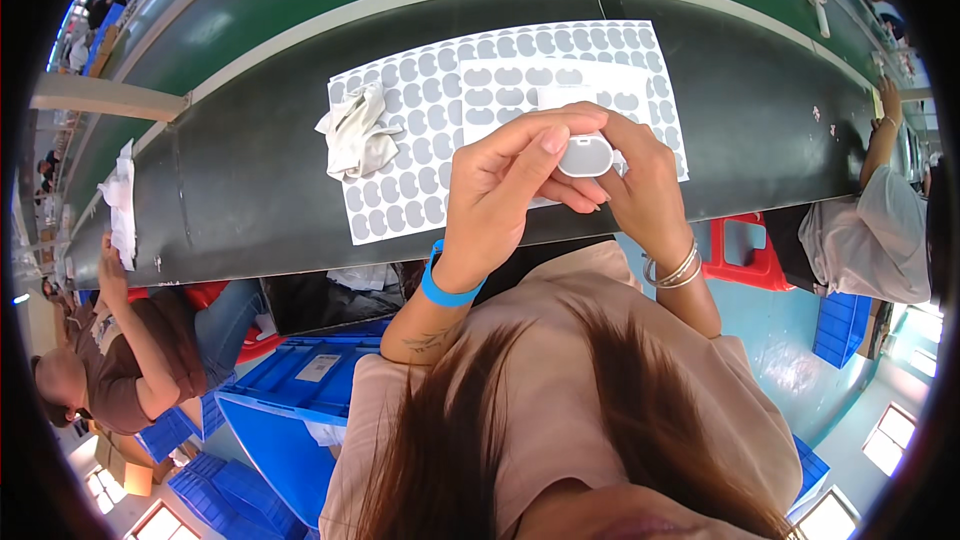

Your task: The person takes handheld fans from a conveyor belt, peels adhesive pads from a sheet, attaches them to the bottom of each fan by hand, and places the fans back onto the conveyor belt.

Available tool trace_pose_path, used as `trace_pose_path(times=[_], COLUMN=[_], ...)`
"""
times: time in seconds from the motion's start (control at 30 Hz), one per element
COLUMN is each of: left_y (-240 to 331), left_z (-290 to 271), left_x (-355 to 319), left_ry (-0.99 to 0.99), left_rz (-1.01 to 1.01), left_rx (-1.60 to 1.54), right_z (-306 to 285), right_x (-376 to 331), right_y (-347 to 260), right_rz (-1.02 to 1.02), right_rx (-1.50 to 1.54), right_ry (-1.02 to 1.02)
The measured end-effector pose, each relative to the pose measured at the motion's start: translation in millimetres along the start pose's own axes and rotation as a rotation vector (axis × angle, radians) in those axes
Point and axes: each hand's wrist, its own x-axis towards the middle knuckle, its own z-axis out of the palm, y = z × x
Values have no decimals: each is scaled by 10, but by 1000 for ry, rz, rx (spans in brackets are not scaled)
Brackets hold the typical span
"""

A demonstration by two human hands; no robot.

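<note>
A small white rounded case [586,156] with a grey oval face is held up between both hands above the black table. My left hand [505,185] is closed on it, with the thumb along its left edge. My right hand [645,168] grips it from the right, its fingers partly hidden behind it. Beneath the hands lie a large white sheet of grey oval stickers [405,215] and a smaller sticker sheet [483,80] on top. A small white piece [567,94] rests on the smaller sheet just beyond my fingers. Crumpled white cloth or paper [360,132] sits at the left.
The black tabletop [255,160] curves across, with a pale rail along its far side. A blue crate [290,380] stands below at the left, and a red stool [748,252] at the right. Co-workers sit on both sides, a brown-shirted person [130,350] at the left.
</note>
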Motion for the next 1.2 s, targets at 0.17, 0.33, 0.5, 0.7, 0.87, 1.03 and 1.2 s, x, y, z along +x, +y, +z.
trace_pose_path(times=[0.17, 0.33, 0.5, 0.7, 0.87, 1.03, 1.2], left_y=[-50, -171, -180, -219, -260, -264, -205], left_z=[-30, -116, -65, -67, -86, -84, -66], left_x=[-15, -78, -52, -52, -52, -65, -82], left_ry=[-36, -161, -101, 21, 37, 26, 19], left_rz=[-21, 168, 376, 474, 487, 464, 437], left_rx=[-51, 225, 482, 603, 525, 449, 407], right_z=[-37, -149, -80, 43, 60, 91, 89], right_x=[2, 85, 80, 44, 66, 52, 52], right_y=[23, 74, -20, -33, -72, -9, -45], right_rz=[-14, -48, 54, -104, -107, -149, -133], right_rx=[-8, 54, 17, 27, 16, 7, 25], right_ry=[-22, -121, -160, -92, -115, -122, -111])
